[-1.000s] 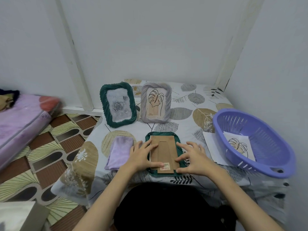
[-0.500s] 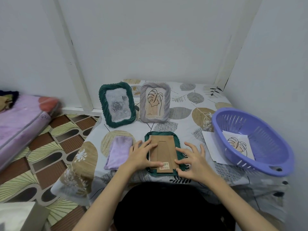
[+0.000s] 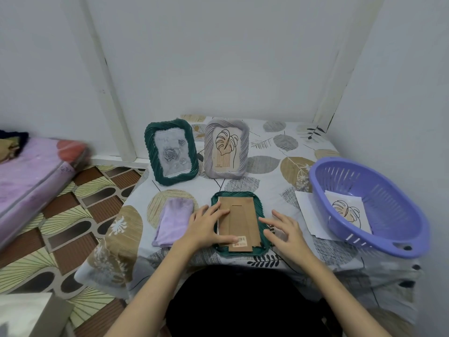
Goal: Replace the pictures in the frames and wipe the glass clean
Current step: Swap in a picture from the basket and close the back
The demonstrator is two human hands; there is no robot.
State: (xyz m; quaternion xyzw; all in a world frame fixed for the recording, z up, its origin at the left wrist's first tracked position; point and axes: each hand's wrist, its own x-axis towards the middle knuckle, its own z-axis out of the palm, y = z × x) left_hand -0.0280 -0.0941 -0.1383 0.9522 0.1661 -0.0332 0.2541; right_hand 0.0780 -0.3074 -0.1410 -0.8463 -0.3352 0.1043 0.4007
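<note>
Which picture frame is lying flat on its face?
The green frame nearest the person, under both hands, lies face down with its brown cardboard back showing. The other green frame and the grey frame stand upright behind it.

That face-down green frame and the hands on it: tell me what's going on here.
A person is working on the face-down green frame, cardboard backing up. The left hand presses flat on the backing; the right hand hovers open at the frame's right edge. A lilac cloth lies alongside, unused.
</note>
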